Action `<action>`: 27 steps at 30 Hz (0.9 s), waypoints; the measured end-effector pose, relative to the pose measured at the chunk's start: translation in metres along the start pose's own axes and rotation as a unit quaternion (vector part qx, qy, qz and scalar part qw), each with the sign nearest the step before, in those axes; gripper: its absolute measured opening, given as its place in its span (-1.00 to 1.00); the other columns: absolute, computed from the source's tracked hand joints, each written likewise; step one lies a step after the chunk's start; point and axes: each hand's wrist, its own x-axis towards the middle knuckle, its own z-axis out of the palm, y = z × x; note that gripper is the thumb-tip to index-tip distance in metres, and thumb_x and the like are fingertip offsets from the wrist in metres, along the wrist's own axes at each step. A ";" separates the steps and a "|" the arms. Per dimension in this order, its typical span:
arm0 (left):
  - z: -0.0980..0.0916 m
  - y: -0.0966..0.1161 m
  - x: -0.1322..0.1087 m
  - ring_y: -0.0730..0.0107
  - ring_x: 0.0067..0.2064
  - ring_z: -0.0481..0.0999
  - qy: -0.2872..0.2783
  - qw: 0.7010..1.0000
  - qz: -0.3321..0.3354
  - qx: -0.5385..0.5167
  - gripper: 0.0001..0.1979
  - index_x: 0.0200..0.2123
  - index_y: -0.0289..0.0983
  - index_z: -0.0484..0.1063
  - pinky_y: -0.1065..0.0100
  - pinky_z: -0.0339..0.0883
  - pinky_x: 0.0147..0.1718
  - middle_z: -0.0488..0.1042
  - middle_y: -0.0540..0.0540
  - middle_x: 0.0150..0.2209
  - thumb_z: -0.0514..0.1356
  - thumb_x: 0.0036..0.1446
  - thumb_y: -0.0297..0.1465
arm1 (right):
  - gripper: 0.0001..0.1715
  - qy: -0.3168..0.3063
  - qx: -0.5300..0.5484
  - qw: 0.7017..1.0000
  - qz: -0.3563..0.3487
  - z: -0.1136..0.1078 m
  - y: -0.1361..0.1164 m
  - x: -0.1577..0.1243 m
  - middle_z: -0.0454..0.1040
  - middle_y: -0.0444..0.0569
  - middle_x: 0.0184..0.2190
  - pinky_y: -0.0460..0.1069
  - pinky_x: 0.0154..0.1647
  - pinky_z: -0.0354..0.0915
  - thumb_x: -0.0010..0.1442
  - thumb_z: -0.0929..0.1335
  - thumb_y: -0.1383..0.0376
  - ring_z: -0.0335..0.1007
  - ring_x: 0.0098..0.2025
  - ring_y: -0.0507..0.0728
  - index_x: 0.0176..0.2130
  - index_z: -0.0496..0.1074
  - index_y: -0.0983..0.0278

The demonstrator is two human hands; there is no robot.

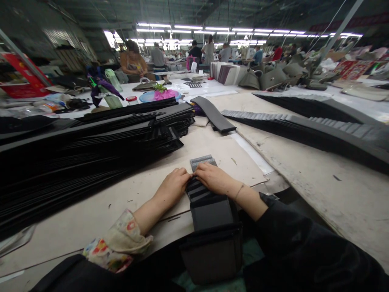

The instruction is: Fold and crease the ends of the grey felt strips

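A staggered row of dark grey-black strips (200, 190) lies on the table in front of me, its far end a paler grey. My left hand (176, 182) has its fingers closed at the left edge of this row. Over the top of the row lies my right hand (212, 177), fingers bent and pressed on it. The fingertips of both hands almost meet, and whatever is pinched there is too small to tell. Nearer to me, a wider dark panel (209, 215) joins the row and drops over the table edge toward my lap.
A tall stack of long black strips (91, 162) fills the left side. Fanned rows of similar strips (304, 125) lie on the right, and a loose grey strip (212, 113) lies ahead. A pink bag (165, 94) sits farther back. Several people work in the background.
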 end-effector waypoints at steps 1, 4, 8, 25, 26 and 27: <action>-0.001 0.002 -0.002 0.30 -0.24 0.30 -0.006 1.000 -0.001 0.021 -0.79 -0.29 -0.26 0.41 0.30 0.22 -0.23 0.35 -0.11 -0.33 -0.02 0.13 -0.47 | -0.72 -0.002 -0.007 1.000 -0.004 0.000 -0.001 0.000 0.34 0.05 -0.31 0.01 -0.12 0.19 0.23 0.15 0.38 0.23 -0.22 0.11 -0.25 0.40 0.40; -0.001 0.005 -0.009 0.30 -0.22 0.29 -0.010 0.999 0.001 0.041 -0.76 -0.18 -0.23 0.37 0.30 0.22 -0.22 0.35 -0.10 -0.29 -0.03 0.15 -0.48 | -0.71 0.008 -0.007 1.000 0.004 0.002 -0.001 -0.003 0.34 0.02 -0.34 -0.01 -0.14 0.19 0.24 0.16 0.34 0.24 -0.24 0.09 -0.28 0.41 0.37; 0.000 -0.001 -0.024 0.29 -0.17 0.30 0.010 0.999 0.000 0.032 -0.71 -0.08 -0.25 0.33 0.28 0.22 -0.17 0.37 -0.12 -0.24 -0.07 0.17 -0.48 | -0.64 0.046 -0.002 0.996 0.073 0.007 0.002 -0.011 0.34 0.01 -0.38 -0.02 -0.17 0.20 0.25 0.15 0.25 0.24 -0.27 0.09 -0.34 0.44 0.33; -0.001 0.003 0.059 0.24 -0.14 0.34 -0.008 1.000 -0.014 -0.015 -0.75 -0.28 -0.28 0.45 0.25 0.20 -0.09 0.39 -0.16 -0.25 -0.02 0.10 -0.43 | -0.69 0.107 0.024 0.982 0.156 0.017 -0.012 -0.017 0.37 0.01 -0.36 -0.01 -0.17 0.20 0.22 0.18 0.26 0.23 -0.26 0.10 -0.36 0.43 0.32; -0.001 0.004 0.061 0.24 -0.14 0.34 -0.011 1.000 -0.021 -0.020 -0.76 -0.30 -0.29 0.44 0.26 0.19 -0.09 0.39 -0.16 -0.24 -0.01 0.09 -0.43 | -0.70 0.108 0.023 0.981 0.157 0.017 -0.012 -0.018 0.37 0.01 -0.35 -0.01 -0.17 0.19 0.22 0.18 0.26 0.23 -0.25 0.10 -0.36 0.43 0.32; -0.002 0.004 0.062 0.25 -0.14 0.34 -0.015 0.999 -0.029 -0.025 -0.77 -0.30 -0.30 0.43 0.27 0.19 -0.09 0.39 -0.17 -0.24 0.00 0.07 -0.42 | -0.70 0.110 0.021 0.981 0.157 0.016 -0.012 -0.018 0.37 0.01 -0.35 -0.02 -0.16 0.19 0.22 0.18 0.26 0.23 -0.25 0.10 -0.36 0.43 0.32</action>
